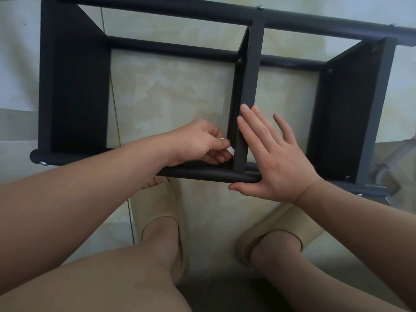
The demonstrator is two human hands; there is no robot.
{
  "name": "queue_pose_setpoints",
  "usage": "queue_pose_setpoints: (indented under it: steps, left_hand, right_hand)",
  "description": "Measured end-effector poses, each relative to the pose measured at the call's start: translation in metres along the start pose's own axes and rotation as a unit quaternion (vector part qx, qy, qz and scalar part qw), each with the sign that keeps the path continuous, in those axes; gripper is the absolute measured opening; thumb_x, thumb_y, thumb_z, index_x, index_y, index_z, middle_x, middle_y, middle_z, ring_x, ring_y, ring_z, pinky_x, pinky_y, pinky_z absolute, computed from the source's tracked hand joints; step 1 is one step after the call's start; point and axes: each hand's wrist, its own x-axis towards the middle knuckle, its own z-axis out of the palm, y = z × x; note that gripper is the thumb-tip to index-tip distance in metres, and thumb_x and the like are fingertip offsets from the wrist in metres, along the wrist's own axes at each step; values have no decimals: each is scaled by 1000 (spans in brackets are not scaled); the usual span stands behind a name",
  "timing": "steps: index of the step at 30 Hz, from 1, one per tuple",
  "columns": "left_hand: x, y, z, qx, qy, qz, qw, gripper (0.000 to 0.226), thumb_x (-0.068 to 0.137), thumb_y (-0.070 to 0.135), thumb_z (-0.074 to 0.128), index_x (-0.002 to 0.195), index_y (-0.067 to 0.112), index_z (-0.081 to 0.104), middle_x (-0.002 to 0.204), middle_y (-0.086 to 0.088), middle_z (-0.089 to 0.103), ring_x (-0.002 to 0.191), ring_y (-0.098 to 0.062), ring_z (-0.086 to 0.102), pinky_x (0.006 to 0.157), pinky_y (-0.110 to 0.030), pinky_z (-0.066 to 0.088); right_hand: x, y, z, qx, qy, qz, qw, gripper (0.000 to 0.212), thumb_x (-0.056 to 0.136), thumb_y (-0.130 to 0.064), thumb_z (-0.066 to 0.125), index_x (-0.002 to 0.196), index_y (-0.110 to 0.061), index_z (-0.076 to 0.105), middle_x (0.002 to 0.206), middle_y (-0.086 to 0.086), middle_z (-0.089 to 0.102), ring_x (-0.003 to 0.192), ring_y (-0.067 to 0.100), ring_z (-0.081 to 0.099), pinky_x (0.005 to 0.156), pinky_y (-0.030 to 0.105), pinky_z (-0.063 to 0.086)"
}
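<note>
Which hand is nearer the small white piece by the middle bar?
Left. The left hand pinches the white piece just left of the middle bar; the right hand lies flat against that bar, on its other side.

Floor: the pale tiled floor [180, 91] lies under everything, and the dark metal shelf frame [373, 109] rests on it.
Sides: the flat dark left panel [78, 91] and the flat dark right panel [344, 113] stand well apart.
Tubes: the round dark near tube [202, 175] runs along the front; the round dark far tube [157, 9] runs behind.
Centre: the dark square centre bar [249, 82] stands between the panels, meeting the near tube.
Left hand [198, 143]: just left of the bar — pinching the small white plastic piece [230, 150] beside it.
Right hand [276, 158]: right of the bar, fingers on it, thumb before the near tube.
Feet: the beige foam left slipper [157, 199] and the beige foam right slipper [290, 221] lie before the near tube.
</note>
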Motion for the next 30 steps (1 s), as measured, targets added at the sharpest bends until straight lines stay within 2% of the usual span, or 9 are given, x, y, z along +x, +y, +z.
queue_pose_setpoints:
  steps: [5, 16, 30]
  left_hand:
    - [-1, -1, -2, 37, -7, 14, 999, 19, 102, 9, 53, 85, 9, 62, 73, 0, 71, 72, -13, 66, 74, -23, 56]
    - [-4, -2, -9, 104, -27, 35, 994, 18, 100, 7, 56, 85, 10, 63, 81, -7, 72, 81, -21, 67, 88, -37, 56]
    - [-6, -8, -16, 191, -60, 42, 979, 13, 96, 11, 64, 85, 13, 68, 83, -2, 76, 79, -16, 69, 86, -38, 56]
  right_hand:
    - [0, 0, 1, 0, -1, 0, 1000, 117, 83, -83, 48, 160, -2, 16, 170, 11, 4, 157, 25, 2, 123, 59, 15]
    - [0, 0, 0, 1, 2, 0, 1000, 116, 82, -83, 48, 160, -2, 17, 170, 12, 7, 157, 26, 4, 122, 60, 16]
    - [0, 0, 0, 4, 0, -1, 1000, 115, 84, -82, 47, 160, -1, 16, 170, 12, 6, 157, 27, 4, 122, 60, 16]
